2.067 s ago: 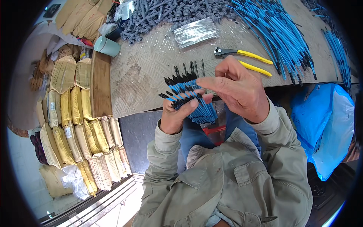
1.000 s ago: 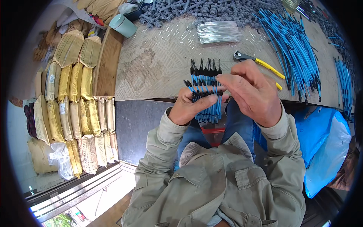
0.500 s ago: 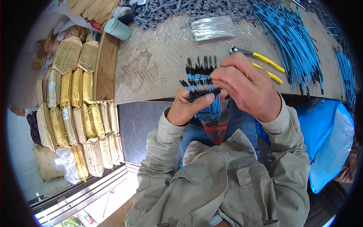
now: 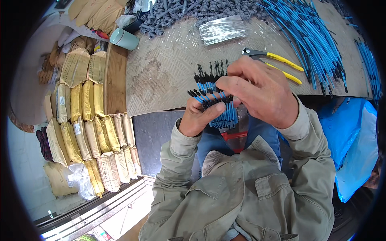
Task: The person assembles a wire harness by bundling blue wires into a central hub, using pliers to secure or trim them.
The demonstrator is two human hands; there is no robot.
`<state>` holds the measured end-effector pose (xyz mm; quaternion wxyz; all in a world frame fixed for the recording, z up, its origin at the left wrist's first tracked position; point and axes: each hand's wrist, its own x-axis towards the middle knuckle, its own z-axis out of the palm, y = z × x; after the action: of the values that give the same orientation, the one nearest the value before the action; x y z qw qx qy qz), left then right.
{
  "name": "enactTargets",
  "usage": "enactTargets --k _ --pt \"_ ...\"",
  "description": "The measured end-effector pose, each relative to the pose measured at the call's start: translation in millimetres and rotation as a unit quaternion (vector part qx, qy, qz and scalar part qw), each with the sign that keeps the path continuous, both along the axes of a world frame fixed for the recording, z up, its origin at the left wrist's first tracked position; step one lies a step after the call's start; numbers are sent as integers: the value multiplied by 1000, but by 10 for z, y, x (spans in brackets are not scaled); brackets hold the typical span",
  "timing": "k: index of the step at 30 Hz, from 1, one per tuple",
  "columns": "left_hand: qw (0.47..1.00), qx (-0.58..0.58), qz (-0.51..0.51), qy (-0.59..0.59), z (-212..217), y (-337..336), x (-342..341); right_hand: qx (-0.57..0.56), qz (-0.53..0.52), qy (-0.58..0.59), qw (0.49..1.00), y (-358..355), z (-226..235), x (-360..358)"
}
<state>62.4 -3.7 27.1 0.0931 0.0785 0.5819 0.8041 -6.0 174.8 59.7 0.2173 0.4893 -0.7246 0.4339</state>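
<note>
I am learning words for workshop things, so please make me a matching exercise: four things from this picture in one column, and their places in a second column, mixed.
Things:
1. bundle of blue cables
2. pliers
3. cup
4. paper sacks

Places:
A. stacked on the floor, left of the table
B. on the table beyond the right hand
C. held between the left hand and the right hand
D. near the table's far left corner

Pairs: 1-C, 2-B, 3-D, 4-A

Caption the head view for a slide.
Both hands, left hand and right hand, grip a bundle of blue black-tipped cables above the workbench.
</note>
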Motion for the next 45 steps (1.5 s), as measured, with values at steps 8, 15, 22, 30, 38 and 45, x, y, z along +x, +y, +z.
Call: enactTargets --k 8,15,22,30,38,45 --pt "999 -33 37 15 -83 -15 6 23 -17 -32 999 33 0 90" --pt "998 -53 24 16 -86 -34 -8 10 -33 29 999 10 26 67" --pt "998 -58 12 4 -111 -82 16 -6 -31 0 999 -18 -42 81" --pt "998 -62 5 7 -103 -80 22 -38 -8 -28 999 -81 -97 40" --pt "997 -71 -21 33 -34 -72 -10 -55 46 -67 995 -58 -143 -7" --pt "997 -71 -18 16 -86 -90 18 -5 16 -5 1000 -23 -38 64"
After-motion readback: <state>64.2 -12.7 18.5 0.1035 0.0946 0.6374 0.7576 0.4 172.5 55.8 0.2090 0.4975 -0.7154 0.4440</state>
